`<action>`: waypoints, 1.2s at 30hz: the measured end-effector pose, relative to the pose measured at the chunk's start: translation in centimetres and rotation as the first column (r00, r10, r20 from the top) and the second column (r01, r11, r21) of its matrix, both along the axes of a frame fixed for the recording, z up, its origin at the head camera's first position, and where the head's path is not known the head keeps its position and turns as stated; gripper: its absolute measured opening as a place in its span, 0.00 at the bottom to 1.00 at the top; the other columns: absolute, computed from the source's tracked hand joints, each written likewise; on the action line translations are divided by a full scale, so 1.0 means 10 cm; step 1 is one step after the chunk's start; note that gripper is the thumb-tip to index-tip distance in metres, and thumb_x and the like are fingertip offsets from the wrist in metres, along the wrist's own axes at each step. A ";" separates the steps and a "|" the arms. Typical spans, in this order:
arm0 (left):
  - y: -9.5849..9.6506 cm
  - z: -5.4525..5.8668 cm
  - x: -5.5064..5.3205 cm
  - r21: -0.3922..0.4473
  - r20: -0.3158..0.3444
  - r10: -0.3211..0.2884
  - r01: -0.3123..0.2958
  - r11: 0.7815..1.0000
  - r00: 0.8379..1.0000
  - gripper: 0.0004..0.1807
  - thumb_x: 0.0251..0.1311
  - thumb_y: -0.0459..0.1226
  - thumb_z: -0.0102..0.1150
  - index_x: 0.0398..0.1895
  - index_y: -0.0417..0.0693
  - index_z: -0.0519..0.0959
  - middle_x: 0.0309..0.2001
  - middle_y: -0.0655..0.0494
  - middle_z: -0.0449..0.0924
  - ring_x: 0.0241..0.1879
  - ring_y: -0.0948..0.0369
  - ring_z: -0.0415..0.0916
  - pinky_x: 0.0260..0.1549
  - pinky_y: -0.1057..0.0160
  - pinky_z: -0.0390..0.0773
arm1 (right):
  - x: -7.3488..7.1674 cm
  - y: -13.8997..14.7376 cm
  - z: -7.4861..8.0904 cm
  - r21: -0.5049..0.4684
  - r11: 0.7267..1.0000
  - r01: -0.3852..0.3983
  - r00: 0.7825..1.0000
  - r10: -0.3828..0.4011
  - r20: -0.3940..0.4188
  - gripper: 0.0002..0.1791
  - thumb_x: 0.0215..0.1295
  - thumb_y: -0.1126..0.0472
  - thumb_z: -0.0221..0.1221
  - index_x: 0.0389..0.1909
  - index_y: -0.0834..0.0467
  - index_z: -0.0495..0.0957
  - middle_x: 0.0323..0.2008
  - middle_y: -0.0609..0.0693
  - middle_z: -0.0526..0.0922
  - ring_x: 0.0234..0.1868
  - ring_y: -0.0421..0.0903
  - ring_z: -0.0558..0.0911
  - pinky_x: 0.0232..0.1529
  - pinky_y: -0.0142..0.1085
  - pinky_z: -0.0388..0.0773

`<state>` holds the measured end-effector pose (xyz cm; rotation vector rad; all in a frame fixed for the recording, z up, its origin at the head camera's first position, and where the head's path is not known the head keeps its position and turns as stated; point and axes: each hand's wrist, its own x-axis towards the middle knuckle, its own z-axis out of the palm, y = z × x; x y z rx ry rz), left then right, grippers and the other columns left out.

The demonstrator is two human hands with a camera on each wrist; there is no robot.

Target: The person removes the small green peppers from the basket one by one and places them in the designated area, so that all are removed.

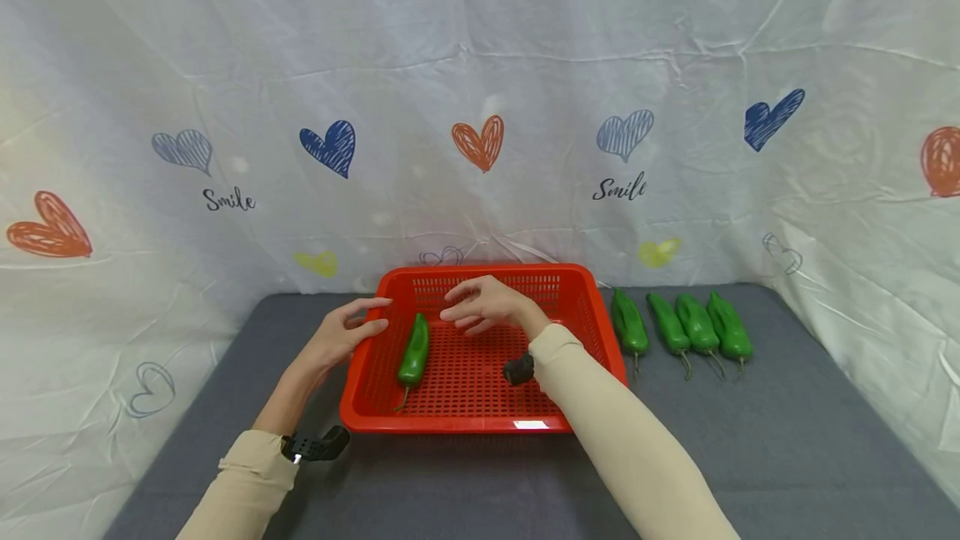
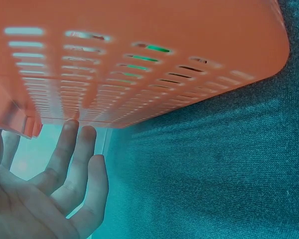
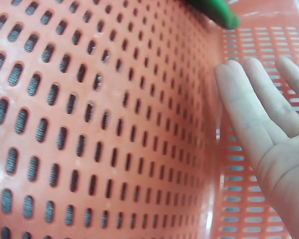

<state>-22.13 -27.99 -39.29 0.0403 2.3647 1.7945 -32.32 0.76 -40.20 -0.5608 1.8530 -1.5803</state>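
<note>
A red plastic basket [image 1: 480,423] with slotted walls stands on the grey cloth. Inside it, toward the left, lies one green chili pepper [image 1: 415,352], its stem toward the front rim. My left hand [image 1: 347,332] is at the basket's left rim, thumb and fingers spread about the edge; the left wrist view shows its fingers [image 2: 82,164] loosely bent beside the outer wall. Over the basket's inside hovers my right hand [image 1: 487,307], relaxed and holding nothing. In the right wrist view its fingers [image 3: 249,99] extend near the far wall, with the pepper [image 3: 217,11] beyond.
Right of the basket one green pepper [image 1: 629,323] lies close to the wall, and several more peppers [image 1: 697,325] lie in a row farther right, stems toward the front. A white curtain [image 1: 420,215] printed with hearts hangs behind the grey-covered table [image 1: 810,440].
</note>
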 end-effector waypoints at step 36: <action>0.00 -0.03 -0.01 0.008 -0.005 -0.005 0.005 1.000 1.000 0.32 0.71 0.43 0.63 0.74 0.46 0.68 0.61 0.31 0.72 0.46 0.45 0.83 0.38 0.46 0.84 | 0.11 -0.39 -0.22 0.001 0.999 -0.048 0.998 0.048 -0.034 0.30 0.63 0.69 0.69 0.66 0.68 0.72 0.52 0.60 0.82 0.50 0.51 0.84 0.51 0.51 0.80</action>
